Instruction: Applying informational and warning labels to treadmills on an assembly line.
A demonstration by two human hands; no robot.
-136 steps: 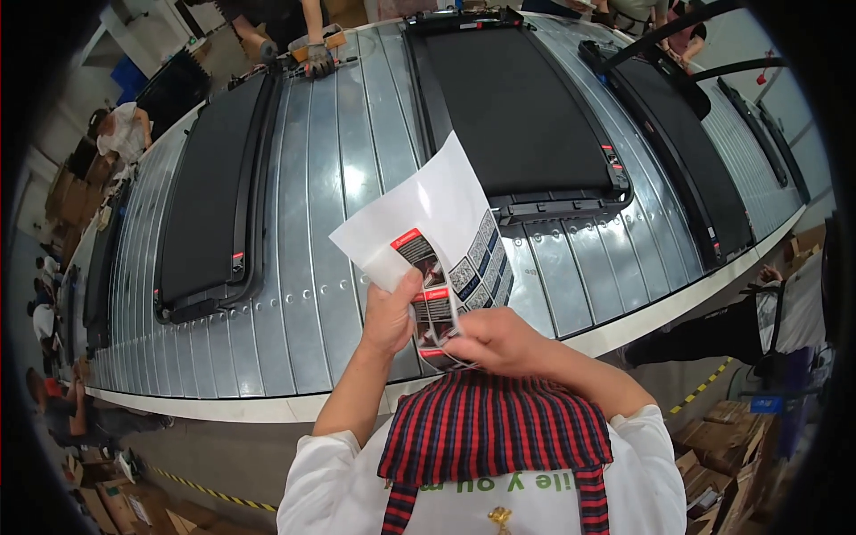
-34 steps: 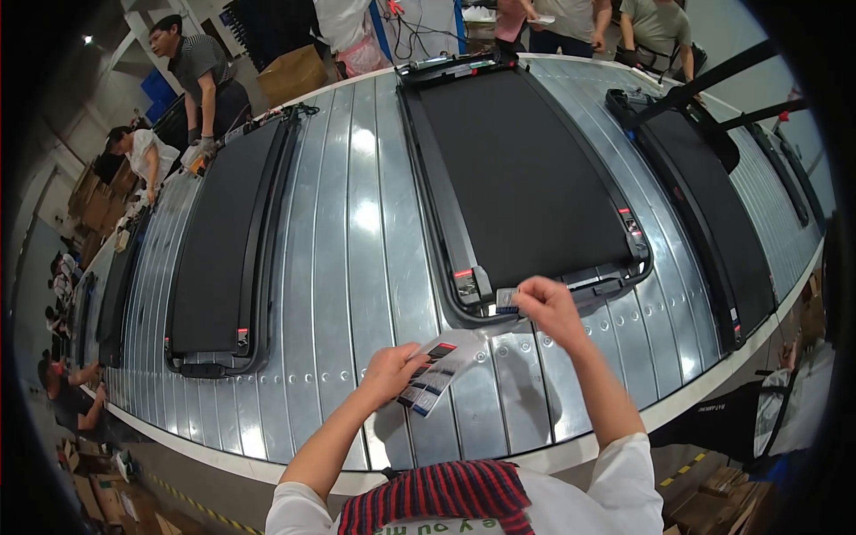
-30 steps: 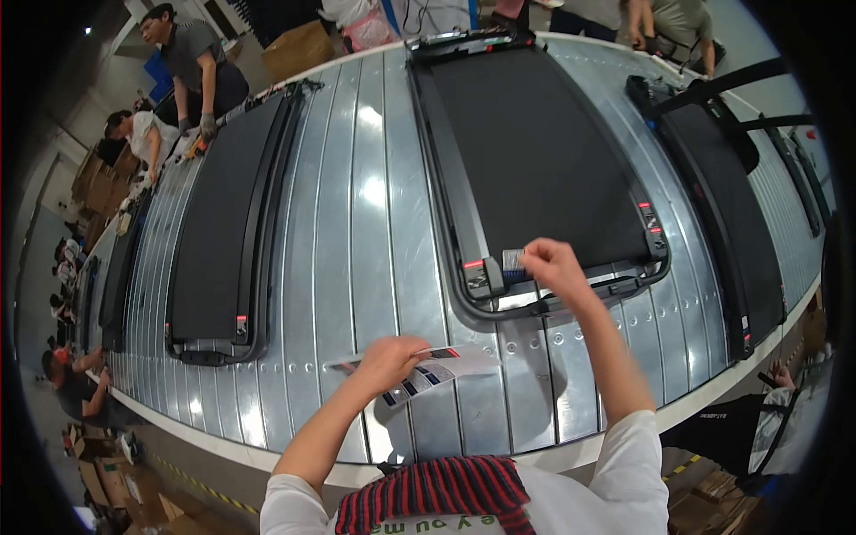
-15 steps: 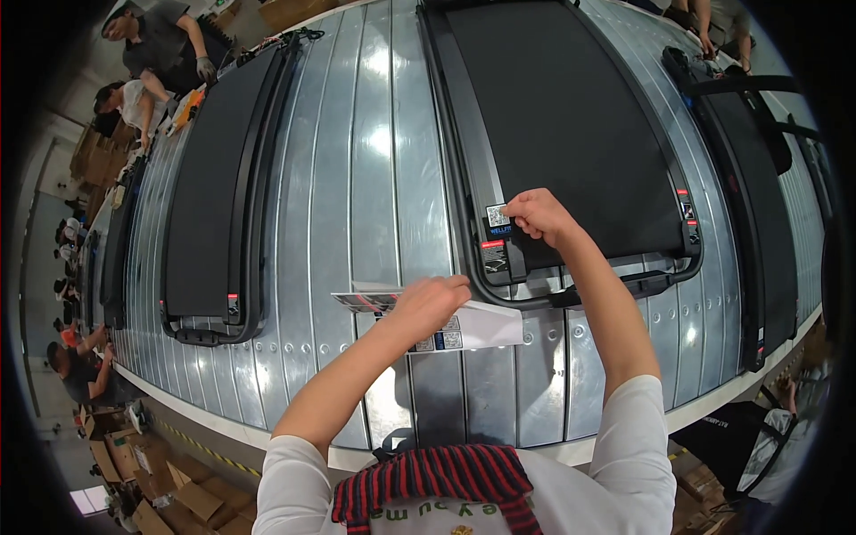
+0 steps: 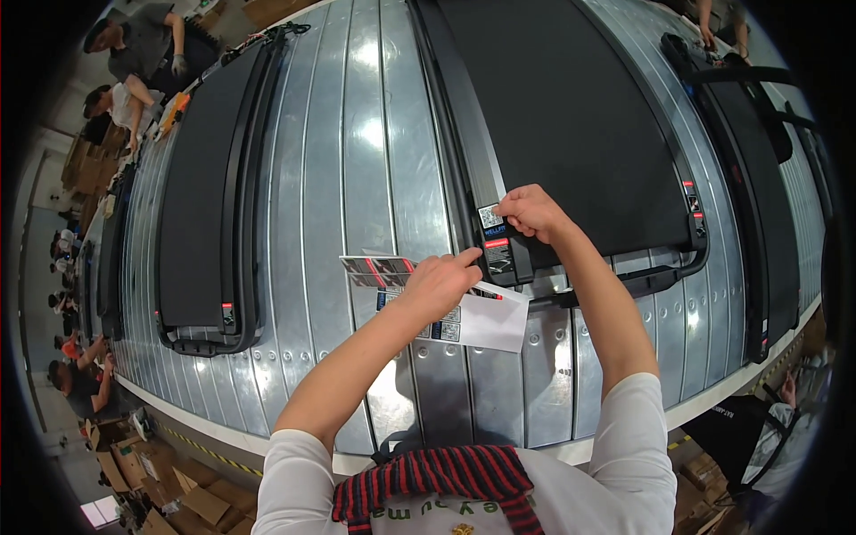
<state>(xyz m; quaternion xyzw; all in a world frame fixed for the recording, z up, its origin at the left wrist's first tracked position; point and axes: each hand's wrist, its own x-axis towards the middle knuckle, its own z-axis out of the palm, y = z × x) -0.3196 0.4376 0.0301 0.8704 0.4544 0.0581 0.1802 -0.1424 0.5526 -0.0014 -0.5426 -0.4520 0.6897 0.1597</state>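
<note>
A black treadmill (image 5: 571,116) lies on the metal-topped conveyor line in front of me. Its left side rail carries a QR-code sticker (image 5: 490,217) and, just nearer, a red-and-black warning label (image 5: 499,257). My right hand (image 5: 533,214) is closed, with thumb and index finger pinched at the right edge of the QR-code sticker. Below and left of the rail corner, my left hand (image 5: 437,287) grips white sticker sheets (image 5: 495,323) printed with QR codes and red-and-black labels. Its index finger reaches out toward the warning label. Its palm hides part of the sheets.
More treadmills flank this one, one at left (image 5: 201,205) and one at right (image 5: 758,214). The slatted metal surface (image 5: 357,160) ends at a white edge near my body. Co-workers stand along the far left and upper right. Cardboard boxes (image 5: 196,490) lie on the floor.
My left hand has risen slightly with the sticker sheets, and its index finger has stretched out to the warning label. My right hand stays at the QR-code sticker.
</note>
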